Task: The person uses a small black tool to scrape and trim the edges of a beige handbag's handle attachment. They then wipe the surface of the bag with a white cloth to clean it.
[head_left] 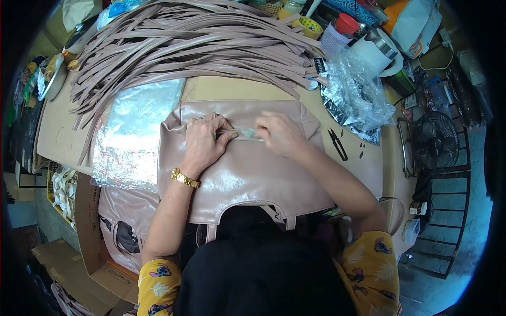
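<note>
A glossy dusty-pink handbag (237,179) lies flat on the table in front of me, its curved handle opening toward my body. My left hand (206,141), with a gold watch at the wrist, rests on its upper part. Thumb and fingers there pinch the bag's material at the end of a narrow slot. A pale, whitish-green strip (245,134) shows in the slot between my hands. Curled just right of it is my right hand (279,132), slightly blurred; what its fingers hold is hidden.
Long pink straps (200,45) are heaped at the back. Silver plastic sheeting (139,134) lies left of the bag. Black thread snips (338,145) lie to the right, below crumpled clear plastic (358,89). A cardboard box (89,226) stands lower left; a fan (435,139) is far right.
</note>
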`<state>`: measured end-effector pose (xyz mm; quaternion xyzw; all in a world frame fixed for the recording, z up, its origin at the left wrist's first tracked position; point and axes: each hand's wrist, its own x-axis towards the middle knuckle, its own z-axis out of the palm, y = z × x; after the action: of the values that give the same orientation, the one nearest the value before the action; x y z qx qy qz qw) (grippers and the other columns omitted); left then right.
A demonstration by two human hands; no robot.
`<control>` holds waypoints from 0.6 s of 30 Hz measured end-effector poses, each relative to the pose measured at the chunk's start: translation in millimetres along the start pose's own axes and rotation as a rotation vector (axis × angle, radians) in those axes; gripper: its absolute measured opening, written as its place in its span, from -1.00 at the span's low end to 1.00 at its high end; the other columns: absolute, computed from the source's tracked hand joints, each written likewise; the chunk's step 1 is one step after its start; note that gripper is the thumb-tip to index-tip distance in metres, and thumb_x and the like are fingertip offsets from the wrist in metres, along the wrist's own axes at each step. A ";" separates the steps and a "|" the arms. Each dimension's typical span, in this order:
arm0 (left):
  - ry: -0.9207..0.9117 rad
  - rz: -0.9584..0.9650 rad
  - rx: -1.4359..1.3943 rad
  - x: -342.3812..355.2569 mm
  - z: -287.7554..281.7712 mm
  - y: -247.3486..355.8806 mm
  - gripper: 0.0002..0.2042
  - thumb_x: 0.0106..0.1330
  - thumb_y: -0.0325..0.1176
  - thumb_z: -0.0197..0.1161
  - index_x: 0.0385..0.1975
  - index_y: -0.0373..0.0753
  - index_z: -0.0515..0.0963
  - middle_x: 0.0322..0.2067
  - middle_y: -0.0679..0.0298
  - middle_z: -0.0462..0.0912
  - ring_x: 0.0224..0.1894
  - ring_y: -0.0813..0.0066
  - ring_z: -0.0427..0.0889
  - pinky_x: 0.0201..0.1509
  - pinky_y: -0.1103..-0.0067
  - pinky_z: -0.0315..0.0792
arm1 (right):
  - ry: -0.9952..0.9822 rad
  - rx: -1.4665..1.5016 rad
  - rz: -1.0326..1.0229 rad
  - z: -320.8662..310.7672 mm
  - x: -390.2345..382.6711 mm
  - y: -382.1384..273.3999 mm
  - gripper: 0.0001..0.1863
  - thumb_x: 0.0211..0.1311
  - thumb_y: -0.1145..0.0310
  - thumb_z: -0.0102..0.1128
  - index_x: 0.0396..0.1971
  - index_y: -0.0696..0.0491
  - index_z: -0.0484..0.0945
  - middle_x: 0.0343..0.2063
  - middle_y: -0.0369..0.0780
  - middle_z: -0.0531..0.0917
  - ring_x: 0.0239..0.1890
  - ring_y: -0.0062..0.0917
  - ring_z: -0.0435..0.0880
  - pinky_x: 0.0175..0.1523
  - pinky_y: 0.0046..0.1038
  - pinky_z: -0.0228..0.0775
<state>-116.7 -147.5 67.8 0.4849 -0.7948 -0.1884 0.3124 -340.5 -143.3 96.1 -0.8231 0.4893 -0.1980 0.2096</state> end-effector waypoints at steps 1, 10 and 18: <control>-0.003 0.004 0.000 -0.2 0.8 1.4 -0.82 0.10 -0.22 0.43 -0.47 -0.14 0.60 -0.49 0.27 0.58 -0.40 0.26 0.54 -0.18 0.36 0.22 | -0.033 -0.008 0.022 -4.8 -6.8 2.2 -0.89 0.09 0.45 0.27 -0.46 0.16 0.54 -0.44 -0.06 0.56 -0.35 -0.08 0.60 -0.25 -0.19 0.39; -0.014 0.009 -0.003 0.1 1.2 -0.7 -0.80 0.08 -0.24 0.44 -0.47 -0.15 0.55 -0.49 0.27 0.57 -0.37 0.26 0.54 -0.18 0.35 0.21 | -0.097 0.261 0.123 15.9 34.8 -12.9 -0.88 0.04 0.49 0.28 -0.45 0.17 0.52 -0.49 -0.01 0.55 -0.35 -0.04 0.58 -0.21 -0.13 0.40; -0.015 0.034 -0.038 3.3 2.3 0.3 -0.80 0.06 -0.28 0.45 -0.47 -0.15 0.54 -0.48 0.31 0.56 -0.36 0.26 0.54 -0.18 0.36 0.20 | 0.017 0.164 0.046 17.9 30.8 -9.9 -0.85 0.03 0.48 0.32 -0.49 0.17 0.50 -0.43 -0.01 0.58 -0.35 -0.06 0.59 -0.23 -0.12 0.38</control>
<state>-119.5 -150.3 67.3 0.4640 -0.8016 -0.2017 0.3185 -310.2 -163.7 90.3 -0.7901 0.4919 -0.2393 0.2765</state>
